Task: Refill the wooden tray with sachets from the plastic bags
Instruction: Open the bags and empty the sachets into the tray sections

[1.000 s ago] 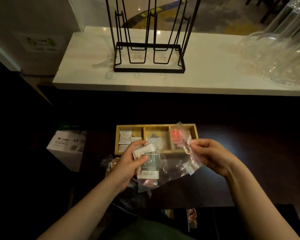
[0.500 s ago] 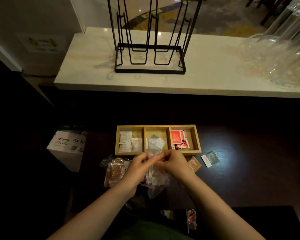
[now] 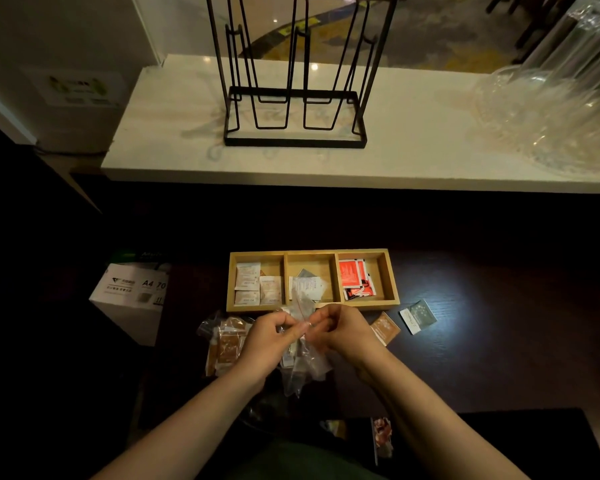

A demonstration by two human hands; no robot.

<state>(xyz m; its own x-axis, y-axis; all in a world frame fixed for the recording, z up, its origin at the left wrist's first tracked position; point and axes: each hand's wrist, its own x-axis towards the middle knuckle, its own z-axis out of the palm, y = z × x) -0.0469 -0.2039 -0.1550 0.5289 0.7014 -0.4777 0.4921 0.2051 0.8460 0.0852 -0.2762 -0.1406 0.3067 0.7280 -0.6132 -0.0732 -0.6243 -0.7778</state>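
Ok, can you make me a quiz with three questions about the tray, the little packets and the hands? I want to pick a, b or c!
1. Where are the red sachets in the wooden tray?
a) left part b) middle part c) right part
2. How many parts does the tray have?
a) two b) three c) four
3. What are the left hand and right hand doing?
a) lying flat b) pinching a clear plastic bag c) lifting the tray

Answers: 1 c, red fills the right part. 2 b, two dividers split it. 3 b, both pinch the bag's top.
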